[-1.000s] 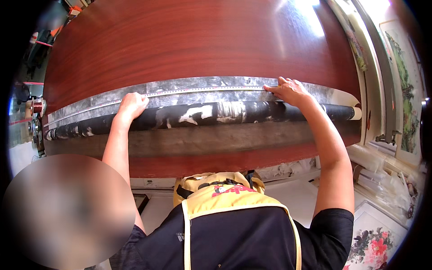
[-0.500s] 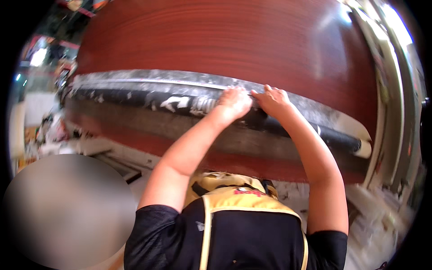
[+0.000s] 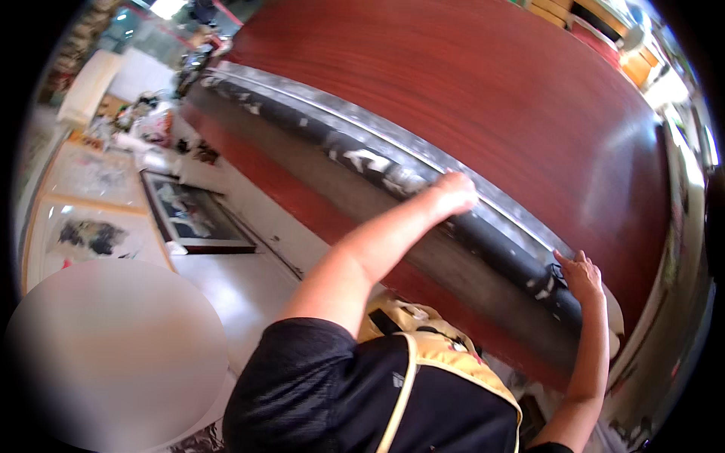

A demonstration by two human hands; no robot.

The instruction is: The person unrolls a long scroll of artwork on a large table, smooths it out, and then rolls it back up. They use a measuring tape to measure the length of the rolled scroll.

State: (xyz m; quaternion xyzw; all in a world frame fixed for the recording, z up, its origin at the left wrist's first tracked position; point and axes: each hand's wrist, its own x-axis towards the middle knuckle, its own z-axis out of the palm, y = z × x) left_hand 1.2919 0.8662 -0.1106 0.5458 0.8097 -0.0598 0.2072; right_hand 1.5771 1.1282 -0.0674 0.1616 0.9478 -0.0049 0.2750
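Observation:
A long black roll (image 3: 495, 245) with white patches lies slantwise on the red-brown table (image 3: 453, 83), over a grey sheet (image 3: 332, 181). Along its far side runs a thin pale strip (image 3: 362, 121) on a mottled grey band. My left hand (image 3: 455, 194) is closed at the middle of the roll, by the strip; whatever its fingers hold is hidden. Farther right, my right hand (image 3: 581, 277) rests near the roll's right end with its index finger stretched out at the strip. Beside that hand a dark loop (image 3: 557, 274), perhaps a cord, lies on the roll.
A dark-framed picture (image 3: 198, 215) and pale sheets with ink painting (image 3: 94, 234) lie on a white surface at the left. Mixed items (image 3: 155, 124) crowd the far left. Wooden drawers (image 3: 551, 11) stand at the far right. A blurred disc covers the lower left.
My hands were side by side at the middle of the roll. The right has moved right toward the roll's end; the left stays near the middle. The view has turned.

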